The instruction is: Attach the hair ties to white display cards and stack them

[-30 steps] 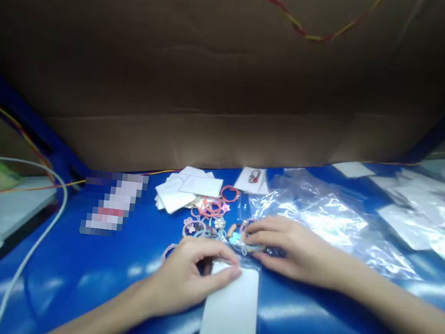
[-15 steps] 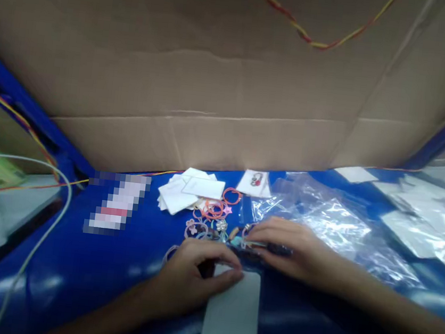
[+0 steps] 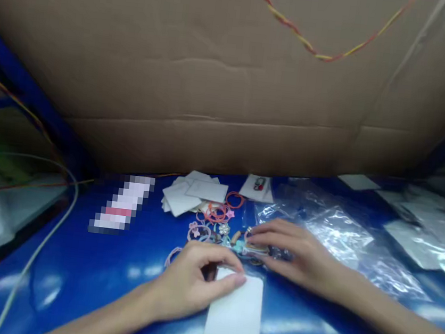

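My left hand (image 3: 202, 277) pinches the top edge of a long white card (image 3: 233, 318) between thumb and fingers. Clear plastic shows along the card's right side. My right hand (image 3: 291, 250) rests over a small heap of hair ties (image 3: 219, 231), with thumb and fingers apart. A tie with a small ornament (image 3: 249, 233) is at its fingertips; whether it is gripped is not plain. Orange hair ties (image 3: 235, 199) lie at the heap's far side, and a lilac tie (image 3: 173, 255) is beside my left hand.
White cards (image 3: 203, 190) are piled behind the hair ties. A card with a dark and red item (image 3: 259, 184) lies farther back. Clear plastic bags (image 3: 339, 234) spread to the right, near more white sheets (image 3: 418, 243). A cardboard wall (image 3: 232, 82) closes the back; a pale cable (image 3: 45, 243) runs at left.
The view has shifted slightly, and the tabletop looks brighter. My left hand keeps its pinch on the card; my right hand stays over the hair ties with little movement.
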The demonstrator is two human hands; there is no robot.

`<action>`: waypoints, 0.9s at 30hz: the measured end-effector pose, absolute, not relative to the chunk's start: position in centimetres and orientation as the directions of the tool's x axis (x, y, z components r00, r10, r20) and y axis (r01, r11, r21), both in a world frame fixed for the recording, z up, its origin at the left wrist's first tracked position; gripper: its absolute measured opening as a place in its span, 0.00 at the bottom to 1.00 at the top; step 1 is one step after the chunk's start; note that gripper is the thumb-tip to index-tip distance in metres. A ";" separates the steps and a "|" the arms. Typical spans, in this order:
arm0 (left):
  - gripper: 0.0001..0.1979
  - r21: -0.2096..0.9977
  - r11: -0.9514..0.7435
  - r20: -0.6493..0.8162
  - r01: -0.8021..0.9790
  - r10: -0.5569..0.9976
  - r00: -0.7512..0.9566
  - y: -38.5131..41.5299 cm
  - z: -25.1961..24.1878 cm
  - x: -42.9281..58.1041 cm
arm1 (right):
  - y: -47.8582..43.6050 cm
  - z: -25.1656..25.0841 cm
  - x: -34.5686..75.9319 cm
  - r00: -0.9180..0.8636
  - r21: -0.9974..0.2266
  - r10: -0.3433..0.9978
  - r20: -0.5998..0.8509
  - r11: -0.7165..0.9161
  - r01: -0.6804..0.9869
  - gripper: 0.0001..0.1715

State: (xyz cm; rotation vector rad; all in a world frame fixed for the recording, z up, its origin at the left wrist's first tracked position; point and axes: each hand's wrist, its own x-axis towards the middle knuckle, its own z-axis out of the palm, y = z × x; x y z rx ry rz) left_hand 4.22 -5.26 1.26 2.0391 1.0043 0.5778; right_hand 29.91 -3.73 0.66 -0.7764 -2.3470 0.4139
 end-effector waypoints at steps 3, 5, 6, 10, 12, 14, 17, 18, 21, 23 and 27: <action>0.11 0.804 -0.394 0.069 0.446 0.806 0.588 -5.3 1.3 4.2 | -3.9 0.8 29.7 -0.573 -0.436 0.615 0.542 0.788 0.434 0.12; 0.12 0.804 -0.391 0.062 0.449 0.805 0.590 -5.3 1.3 4.2 | -4.0 0.6 29.6 -0.549 -0.430 0.610 0.572 0.793 0.432 0.11; 0.12 0.803 -0.387 0.058 0.453 0.807 0.588 -5.3 1.3 4.2 | -4.1 0.6 29.6 -0.550 -0.428 0.610 0.571 0.793 0.435 0.11; 0.11 0.802 -0.388 0.060 0.454 0.808 0.586 -5.3 1.2 4.2 | -4.4 0.4 29.6 -0.651 -0.386 0.591 0.477 0.806 0.449 0.15; 0.11 0.806 -0.392 0.069 0.444 0.807 0.587 -5.3 1.2 4.2 | -4.6 0.5 29.5 -0.677 -0.384 0.598 0.429 0.799 0.463 0.16; 0.11 0.810 -0.383 0.063 0.443 0.809 0.585 -5.3 1.1 4.2 | -4.7 0.5 29.4 -0.677 -0.402 0.614 0.406 0.785 0.471 0.14; 0.11 0.822 -0.358 0.058 0.443 0.827 0.560 -5.4 1.1 4.2 | -4.8 0.4 29.3 -0.673 -0.406 0.624 0.397 0.777 0.481 0.13; 0.11 0.831 -0.345 0.063 0.437 0.839 0.541 -5.4 1.1 4.2 | -4.7 0.4 29.3 -0.677 -0.400 0.617 0.401 0.783 0.477 0.14; 0.11 0.874 -0.303 0.109 0.379 0.884 0.455 -5.2 1.3 4.2 | -4.6 0.3 29.3 -0.678 -0.388 0.620 0.395 0.782 0.488 0.17; 0.10 0.906 -0.277 0.146 0.319 0.914 0.379 -5.1 1.5 4.2 | -4.6 0.3 29.3 -0.686 -0.381 0.625 0.372 0.777 0.501 0.20; 0.08 0.951 -0.220 0.165 0.219 0.956 0.243 -4.9 1.7 4.2 | -4.7 0.8 29.1 -0.731 -0.379 0.619 0.288 0.775 0.506 0.21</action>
